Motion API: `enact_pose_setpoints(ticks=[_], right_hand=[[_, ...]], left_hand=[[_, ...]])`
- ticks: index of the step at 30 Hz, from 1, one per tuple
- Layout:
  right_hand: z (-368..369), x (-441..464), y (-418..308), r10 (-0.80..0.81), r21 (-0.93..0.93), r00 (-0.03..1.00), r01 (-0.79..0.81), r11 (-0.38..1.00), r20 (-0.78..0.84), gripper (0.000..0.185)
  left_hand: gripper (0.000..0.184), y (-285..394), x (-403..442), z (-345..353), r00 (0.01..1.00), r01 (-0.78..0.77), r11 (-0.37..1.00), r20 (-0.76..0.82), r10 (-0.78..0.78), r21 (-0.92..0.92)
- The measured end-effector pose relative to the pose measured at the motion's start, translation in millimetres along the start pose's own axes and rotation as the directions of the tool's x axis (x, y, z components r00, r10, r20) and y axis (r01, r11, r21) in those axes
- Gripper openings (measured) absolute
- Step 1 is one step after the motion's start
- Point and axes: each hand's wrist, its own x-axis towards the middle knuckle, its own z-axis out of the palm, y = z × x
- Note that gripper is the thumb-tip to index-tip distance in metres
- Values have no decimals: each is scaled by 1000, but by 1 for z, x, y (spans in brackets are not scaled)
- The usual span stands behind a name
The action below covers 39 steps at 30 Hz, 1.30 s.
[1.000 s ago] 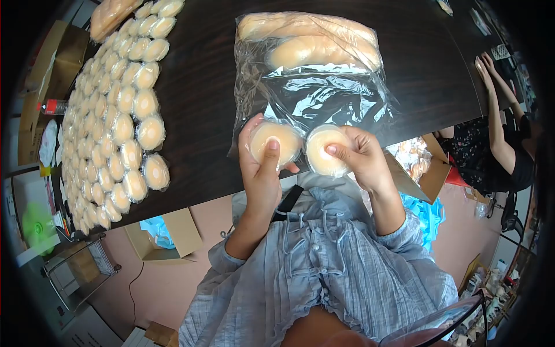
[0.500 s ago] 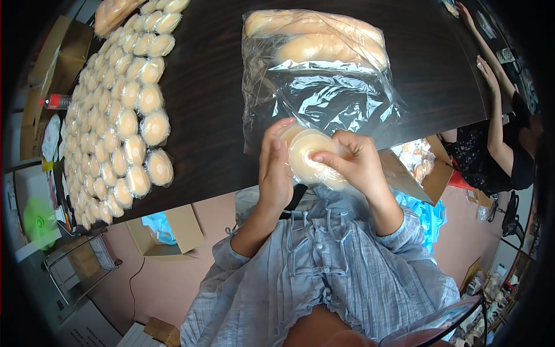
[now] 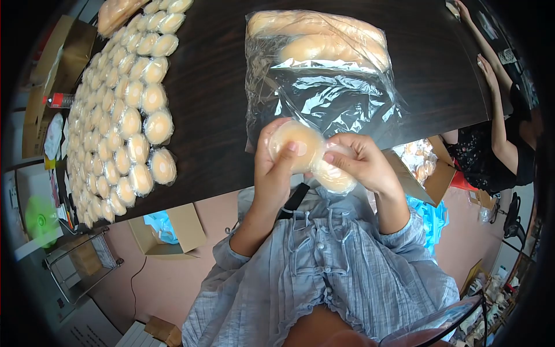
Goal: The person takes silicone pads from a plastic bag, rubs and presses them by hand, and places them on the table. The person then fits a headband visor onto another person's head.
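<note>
Over the table's near edge, my left hand (image 3: 273, 165) grips a round beige pad (image 3: 305, 137) in clear film, its thumb pressed near the middle. Just to the right, my right hand (image 3: 367, 165) pinches a second round beige pad (image 3: 335, 179), also in film, between thumb and fingers. The two pads touch or overlap at their edges; how many layers each has, I cannot tell. Beyond my hands lies a large clear plastic bag (image 3: 324, 92), with long rows of beige pads (image 3: 335, 52) in its far end.
Many wrapped beige pads (image 3: 139, 147) cover the left side of the dark table (image 3: 211, 98). An open carton (image 3: 442, 173) of wrapped pieces stands at the right, and another carton (image 3: 188, 231) on the floor at left. A co-worker's hands (image 3: 488, 72) rest at the far right edge.
The pads, stacked together between my hands before, are now apart as two, one in each hand. My left thumb has come down onto the left pad.
</note>
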Motion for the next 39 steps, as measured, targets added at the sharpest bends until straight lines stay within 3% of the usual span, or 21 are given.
enact_pose_setpoints(ticks=[5, 7, 10, 12, 13, 17, 18, 20, 22, 26, 30, 32, 33, 35, 37, 38, 39], right_hand=[[-7, -1, -3, 49, 45, 997, -46, 998, -67, 14], [-4, 3, -5, 56, 147, 987, -34, 989, -148, 12], [-7, 11, -4, 80, 286, 993, -53, 957, -83, 11], [-3, 19, -4, 75, 322, 994, -46, 946, -80, 10], [-1, 24, -3, 61, 326, 996, -36, 945, -68, 10], [2, 35, 1, 88, 332, 996, -77, 940, -18, 10], [0, 36, 2, 80, 335, 997, -69, 940, -19, 10], [-4, 39, 3, 166, 398, 986, -159, 903, 18, 11], [-7, 39, 5, 199, 462, 980, -183, 868, 13, 12], [-14, 45, 2, 307, 633, 952, -250, 733, 21, 20], [-7, 48, -6, 242, 599, 968, -153, 786, -69, 24], [-8, 43, 33, 242, 566, 956, -107, 817, -169, 34], [-11, 38, 40, 255, 569, 953, -118, 814, -166, 34], [-4, 46, 9, 423, 585, 870, -209, 783, -255, 29], [-3, 46, 8, 355, 504, 886, -169, 847, -299, 28], [-5, 47, 2, 287, 475, 931, -152, 867, -227, 27], [-4, 45, 5, 248, 483, 949, -127, 866, -194, 23]], left_hand=[[36, 15, -11, -2, 999, 41, 990, 18, -39, -135], [35, 39, -29, -7, 988, 86, 994, 137, -75, -74], [34, 100, -39, -10, 988, 28, 984, 155, -1, -175], [33, 143, -11, -11, 968, -251, 968, 27, 250, 27], [32, 159, 15, -11, 927, -345, 907, -64, 370, 242], [31, 204, 164, -61, 984, -135, 792, -13, 178, 595], [29, 200, 208, -72, 958, -162, 632, -33, 285, 758], [30, 184, 288, -90, 923, -102, 397, -62, 381, 912], [34, 165, 368, -119, 874, -98, -28, 100, 475, 995], [36, 157, 417, -102, 917, 38, -75, -5, 399, 996], [36, 159, 429, -103, 900, 95, -336, 64, 432, 937], [37, 160, 419, -96, 851, 121, -508, 175, 495, 853], [35, 157, 419, -105, 697, 91, -631, 403, 593, 771], [31, 172, 401, -91, 702, 174, -690, 402, 587, 703], [29, 192, 355, -65, 651, -75, -620, 509, 563, 781], [29, 203, 330, -50, 528, -270, -612, 646, 552, 743], [26, 206, 298, -36, 540, -412, -465, 621, 568, 784]])
